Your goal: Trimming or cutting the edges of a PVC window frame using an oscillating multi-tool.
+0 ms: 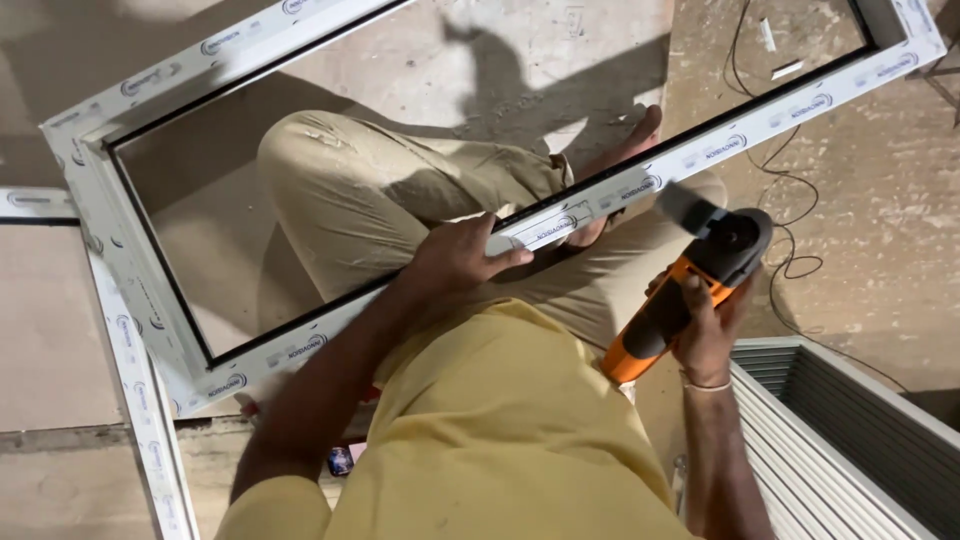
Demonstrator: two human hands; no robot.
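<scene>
The white window frame (600, 195), smooth plastic with small blue oval labels along its rails, lies across the seated person's legs above the concrete floor (880, 190). The left hand (455, 258) grips its near rail, fingers curled over the edge. The right hand (705, 335) wraps tightly around an orange-and-black power tool (690, 285), its head beside the rail.

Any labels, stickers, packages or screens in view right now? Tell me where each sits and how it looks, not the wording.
Protective film: on the white window frame under the left hand, white with repeating blue oval marks.
Same film: on a second white frame piece on the floor at left.
Small dark item: on the floor by the left arm, too blurred to tell.
No screens or signs.
</scene>
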